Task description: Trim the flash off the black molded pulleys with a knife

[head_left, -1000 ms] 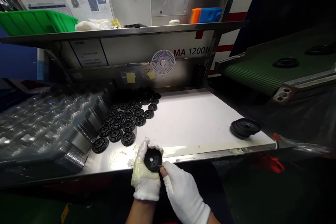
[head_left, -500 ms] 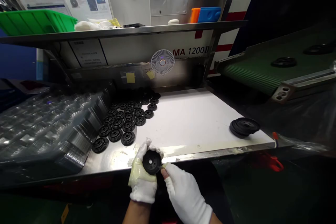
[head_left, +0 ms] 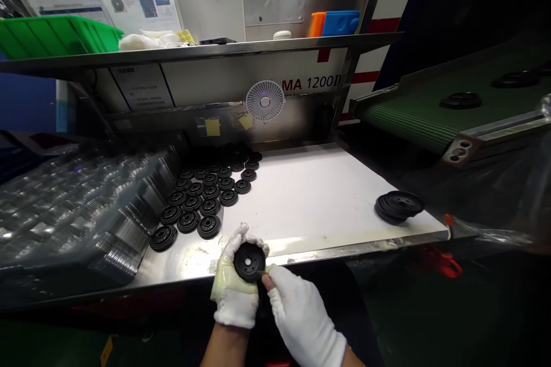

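Observation:
My left hand [head_left: 235, 287], in a white glove, is closed around a round black plastic disc [head_left: 249, 261] held just over the front edge of the steel bench [head_left: 181, 261]. My right hand [head_left: 301, 318], also gloved, pinches a small thin tool whose tip touches the disc's lower right rim. Several matching black discs [head_left: 206, 192] lie in rows on the bench behind my hands. Two more black discs [head_left: 398, 206] are stacked at the right end of the white mat [head_left: 310, 195].
Stacks of clear plastic trays [head_left: 73, 206] fill the left of the bench. A green conveyor belt [head_left: 451, 109] carrying black discs slopes down on the right. A shelf above holds a green bin [head_left: 55, 37]. A small white fan [head_left: 265, 101] sits on the back panel.
Hands and disc have stayed almost still; the left hand has turned the disc slightly. The view has shifted a little to the right.

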Tool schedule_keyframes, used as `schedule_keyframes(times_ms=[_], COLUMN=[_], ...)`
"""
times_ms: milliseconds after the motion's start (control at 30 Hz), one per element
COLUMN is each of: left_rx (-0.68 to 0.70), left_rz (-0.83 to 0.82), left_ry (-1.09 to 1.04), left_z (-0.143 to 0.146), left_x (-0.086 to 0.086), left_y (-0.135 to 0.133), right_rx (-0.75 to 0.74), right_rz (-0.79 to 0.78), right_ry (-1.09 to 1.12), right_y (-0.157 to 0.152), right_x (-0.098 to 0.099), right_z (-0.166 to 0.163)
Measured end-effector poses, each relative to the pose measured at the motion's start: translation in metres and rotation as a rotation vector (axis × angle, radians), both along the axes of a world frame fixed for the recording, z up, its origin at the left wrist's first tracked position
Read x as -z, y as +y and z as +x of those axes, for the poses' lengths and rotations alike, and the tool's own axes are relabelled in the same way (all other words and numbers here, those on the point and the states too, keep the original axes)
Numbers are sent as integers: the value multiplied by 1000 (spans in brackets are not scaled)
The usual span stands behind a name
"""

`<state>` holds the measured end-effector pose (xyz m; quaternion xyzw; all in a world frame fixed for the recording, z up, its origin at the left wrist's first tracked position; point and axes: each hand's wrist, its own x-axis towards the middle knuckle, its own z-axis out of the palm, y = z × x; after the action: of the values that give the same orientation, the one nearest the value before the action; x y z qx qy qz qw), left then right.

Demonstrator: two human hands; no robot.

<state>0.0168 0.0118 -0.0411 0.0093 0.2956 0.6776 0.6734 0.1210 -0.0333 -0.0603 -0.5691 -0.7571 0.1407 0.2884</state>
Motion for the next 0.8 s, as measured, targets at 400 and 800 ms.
schedule_keyframes(times_ms=[400,800], left_rx=[51,108], left_rz=[17,42], left_ry=[4,49], left_z=[0,0], left_x=[-1,5], left_y=[-6,-10], right_rx=[58,41], right_rz=[-34,-39], right_ry=[22,33], right_y=[2,-1], right_x=[2,6], right_z=[4,3])
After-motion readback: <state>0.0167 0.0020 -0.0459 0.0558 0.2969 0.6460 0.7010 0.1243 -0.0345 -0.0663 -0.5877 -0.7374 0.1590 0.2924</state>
